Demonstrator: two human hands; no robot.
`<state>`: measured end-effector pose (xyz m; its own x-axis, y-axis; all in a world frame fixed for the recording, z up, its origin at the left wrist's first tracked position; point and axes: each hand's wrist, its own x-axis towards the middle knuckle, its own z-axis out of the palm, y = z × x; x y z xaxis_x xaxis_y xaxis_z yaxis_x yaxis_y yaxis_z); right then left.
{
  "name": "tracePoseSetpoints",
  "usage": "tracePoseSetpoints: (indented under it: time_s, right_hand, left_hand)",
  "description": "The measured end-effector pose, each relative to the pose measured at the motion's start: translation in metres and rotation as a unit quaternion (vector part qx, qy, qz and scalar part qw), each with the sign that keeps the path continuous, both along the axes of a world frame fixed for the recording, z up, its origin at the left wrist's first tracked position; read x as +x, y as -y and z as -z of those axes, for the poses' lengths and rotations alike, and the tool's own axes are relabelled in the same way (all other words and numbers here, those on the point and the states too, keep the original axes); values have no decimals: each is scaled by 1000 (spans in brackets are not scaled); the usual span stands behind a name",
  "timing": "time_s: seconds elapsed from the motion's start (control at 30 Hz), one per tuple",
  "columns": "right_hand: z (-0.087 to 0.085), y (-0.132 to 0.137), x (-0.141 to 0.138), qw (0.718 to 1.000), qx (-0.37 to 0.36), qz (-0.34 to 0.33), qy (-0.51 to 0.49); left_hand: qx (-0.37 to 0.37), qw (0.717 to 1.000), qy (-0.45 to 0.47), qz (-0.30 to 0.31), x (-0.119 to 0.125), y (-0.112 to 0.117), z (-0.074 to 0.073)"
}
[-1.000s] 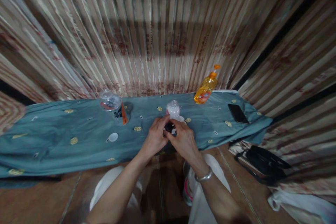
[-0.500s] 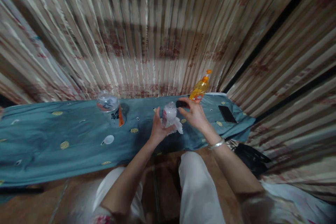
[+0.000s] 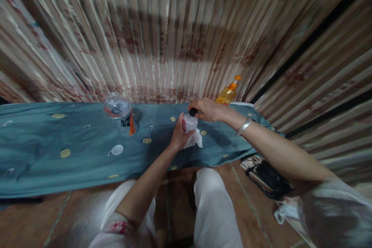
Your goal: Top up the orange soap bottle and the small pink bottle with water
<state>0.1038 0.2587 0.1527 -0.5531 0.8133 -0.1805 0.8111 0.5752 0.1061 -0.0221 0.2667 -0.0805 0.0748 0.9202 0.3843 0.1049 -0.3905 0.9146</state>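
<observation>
My left hand [image 3: 179, 134] is wrapped round a small clear bottle [image 3: 190, 123] with a pinkish patch on its side. A black cap [image 3: 193, 112] sits at the bottle's mouth, pinched in the fingers of my right hand [image 3: 207, 109]. Whether its thread has caught, I cannot tell. Beneath the bottle lies a crumpled white tissue [image 3: 195, 140] on the patterned teal cloth [image 3: 157, 151]. Behind my right hand stands a yellow-orange pump bottle [image 3: 226, 95], its lower part hidden.
To the left stands a clear plastic cup with a domed lid [image 3: 118, 114] and an orange stripe. A round white disc [image 3: 117, 150] lies nearer me. Pleated curtains [image 3: 162, 46] hang behind the cloth. A black bag [image 3: 270, 178] is on the floor at right.
My right hand has brought the black cap leftward onto the bottle's mouth. My left hand has closed round the bottle. The view has shifted, and my right arm now covers the phone's spot.
</observation>
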Motion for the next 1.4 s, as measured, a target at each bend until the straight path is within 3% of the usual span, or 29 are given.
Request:
tracePoseSetpoints:
  time_s: [0.3, 0.53, 0.67, 1.1, 1.4]
  right_hand:
    - [-4, -6, -8, 995, 33, 24, 93]
    - [-6, -6, -6, 999, -1, 0, 45]
    - [-9, -7, -6, 997, -26, -6, 69]
    - [-9, -10, -11, 994, 8, 26, 107]
    - [-16, -6, -11, 996, 11, -5, 87]
  left_hand:
    - [9, 1000, -9, 9, -2, 0, 0]
    - [18, 1000, -15, 6, -1, 0, 0]
    - [23, 1000, -16, 6, -1, -1, 2]
    - [22, 999, -21, 15, -4, -1, 1]
    - [23, 1000, -12, 15, -4, -2, 3]
